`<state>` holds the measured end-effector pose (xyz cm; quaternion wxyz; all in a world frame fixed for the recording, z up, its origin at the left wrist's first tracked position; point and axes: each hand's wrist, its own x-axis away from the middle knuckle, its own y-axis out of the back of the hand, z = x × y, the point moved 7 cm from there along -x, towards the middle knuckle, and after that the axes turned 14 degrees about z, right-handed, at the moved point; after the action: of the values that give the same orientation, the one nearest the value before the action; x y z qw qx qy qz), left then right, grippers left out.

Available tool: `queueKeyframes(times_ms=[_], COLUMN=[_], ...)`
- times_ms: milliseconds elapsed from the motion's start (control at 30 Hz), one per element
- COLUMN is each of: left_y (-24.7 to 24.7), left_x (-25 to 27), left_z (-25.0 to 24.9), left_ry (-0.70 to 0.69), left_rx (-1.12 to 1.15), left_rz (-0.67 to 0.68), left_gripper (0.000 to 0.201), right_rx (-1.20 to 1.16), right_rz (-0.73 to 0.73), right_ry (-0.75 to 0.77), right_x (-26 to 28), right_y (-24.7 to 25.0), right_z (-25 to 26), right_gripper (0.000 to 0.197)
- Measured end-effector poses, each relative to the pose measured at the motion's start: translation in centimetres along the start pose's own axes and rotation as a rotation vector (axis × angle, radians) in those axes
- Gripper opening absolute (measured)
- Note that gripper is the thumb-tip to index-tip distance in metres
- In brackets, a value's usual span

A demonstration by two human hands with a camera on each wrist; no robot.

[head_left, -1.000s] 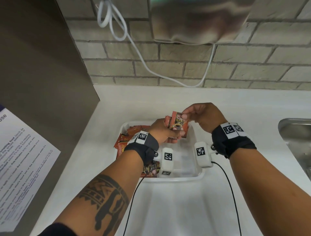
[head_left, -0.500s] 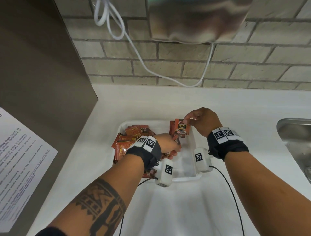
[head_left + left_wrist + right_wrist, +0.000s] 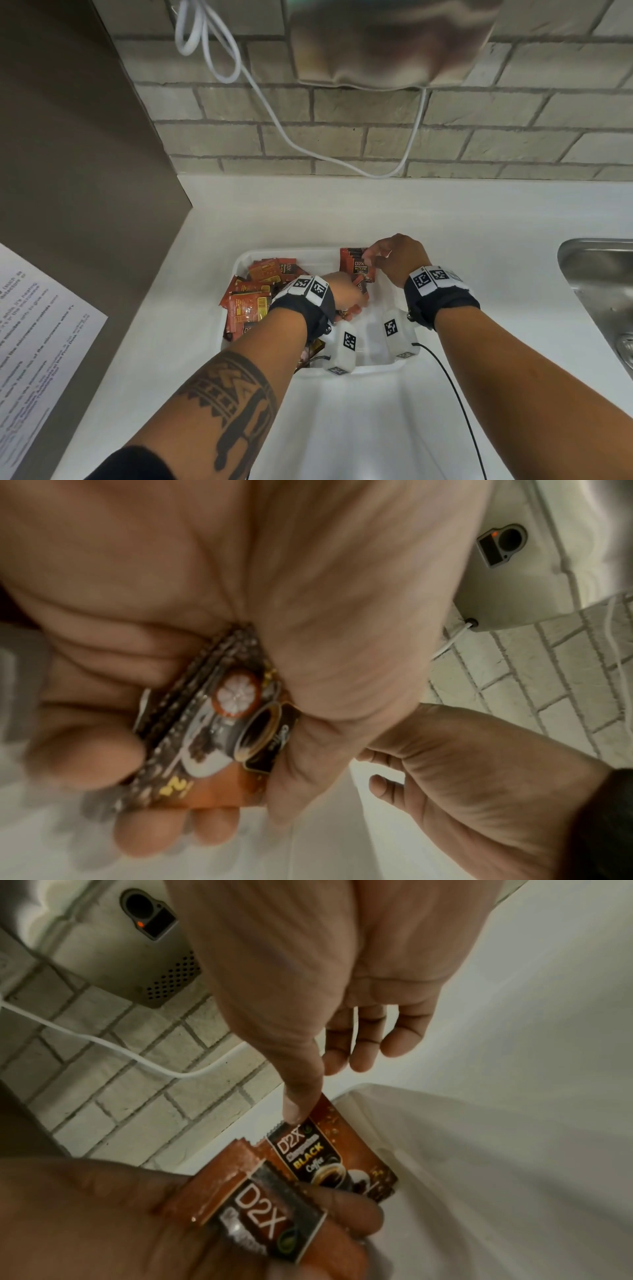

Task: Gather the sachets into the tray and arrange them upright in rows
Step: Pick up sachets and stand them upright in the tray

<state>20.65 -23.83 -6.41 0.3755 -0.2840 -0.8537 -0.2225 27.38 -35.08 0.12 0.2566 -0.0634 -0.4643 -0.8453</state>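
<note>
My left hand (image 3: 346,294) grips a small stack of sachets (image 3: 219,723), thumb over fingers. My right hand (image 3: 394,260) pinches the top edge of one upright sachet (image 3: 356,269) at the tray's (image 3: 376,368) far right corner. Loose sachets (image 3: 246,301) are piled in the tray's left side. They look light, thin, slick foil and probably floppy; best held by the crimped top edge.

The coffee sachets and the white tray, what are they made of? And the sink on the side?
The coffee sachets look like thin glossy foil or plastic film: shiny print, crimped zigzag edges. The white tray seems smooth moulded plastic, slightly see-through, with rounded corners. The sink looks like brushed stainless steel, grey with soft reflections.
</note>
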Motion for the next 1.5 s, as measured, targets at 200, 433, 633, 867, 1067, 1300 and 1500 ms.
queueKeyframes(times_ms=[200, 433, 633, 867, 1067, 1300, 1500], left_y=[0.3, 0.3, 0.5, 0.0, 1.3, 3.0, 3.7], left_x=[0.2, 0.5, 0.6, 1.3, 1.9, 3.2, 3.9], left_z=[-0.2, 0.0, -0.1, -0.5, -0.5, -1.1, -1.1], left_ry=[0.006, -0.008, -0.029, -0.032, -0.143, -0.422, -0.435], left_rx=[0.028, 0.053, 0.017, 0.048, 0.252, 0.459, 0.422], left_rz=[-0.014, -0.01, -0.048, -0.026, -0.097, -0.152, -0.239], left_gripper=[0.006, 0.018, 0.012, 0.015, 0.008, 0.013, 0.016], right_rx=[-0.065, -0.103, -0.108, -0.145, -0.212, -0.343, -0.43], right_rz=[0.012, -0.005, -0.012, -0.04, -0.101, 0.096, -0.004], right_ry=[0.004, -0.014, 0.001, 0.006, 0.06, 0.142, 0.19], right_x=[-0.3, -0.5, -0.7, -0.6, 0.4, 0.7, 0.7], right_y=[0.0, 0.0, 0.0, 0.2, 1.0, 0.0, 1.4], right_z=[-0.2, -0.5, -0.7, -0.9, -1.0, -0.3, 0.1], right_gripper=[0.012, 0.014, 0.015, 0.015, 0.005, 0.011, 0.014])
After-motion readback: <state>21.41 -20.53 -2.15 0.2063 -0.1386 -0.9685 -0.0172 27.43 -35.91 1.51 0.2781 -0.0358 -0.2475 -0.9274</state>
